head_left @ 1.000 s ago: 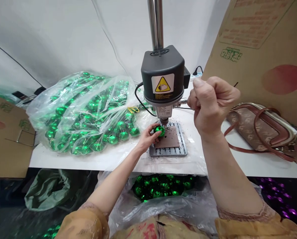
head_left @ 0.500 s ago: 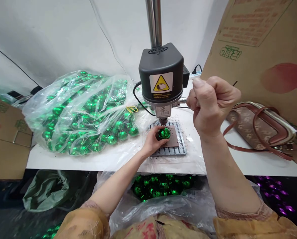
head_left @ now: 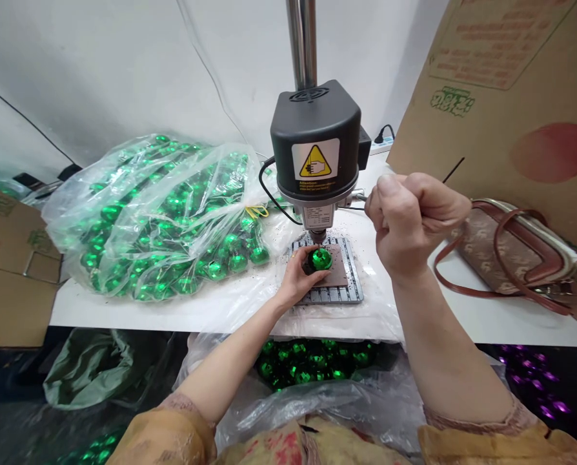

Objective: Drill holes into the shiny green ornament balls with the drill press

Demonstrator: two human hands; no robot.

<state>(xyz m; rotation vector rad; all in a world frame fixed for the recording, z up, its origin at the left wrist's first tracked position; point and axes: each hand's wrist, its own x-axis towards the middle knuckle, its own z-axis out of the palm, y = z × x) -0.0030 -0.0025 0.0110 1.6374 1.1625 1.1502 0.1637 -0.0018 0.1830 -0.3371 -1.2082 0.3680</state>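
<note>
One green ball (head_left: 322, 259) sat beneath the drill press (head_left: 316, 145), clamped between your left hand's (head_left: 302, 274) thumb and fingers, above the slotted base (head_left: 354, 284), your right hand (head_left: 409, 219) curled tight beside the drill.

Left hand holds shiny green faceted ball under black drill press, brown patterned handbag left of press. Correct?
No: the brown patterned handbag is right of the black drill press, per the head view. Left hand holding the shiny green faceted ball under it is correct.
</note>
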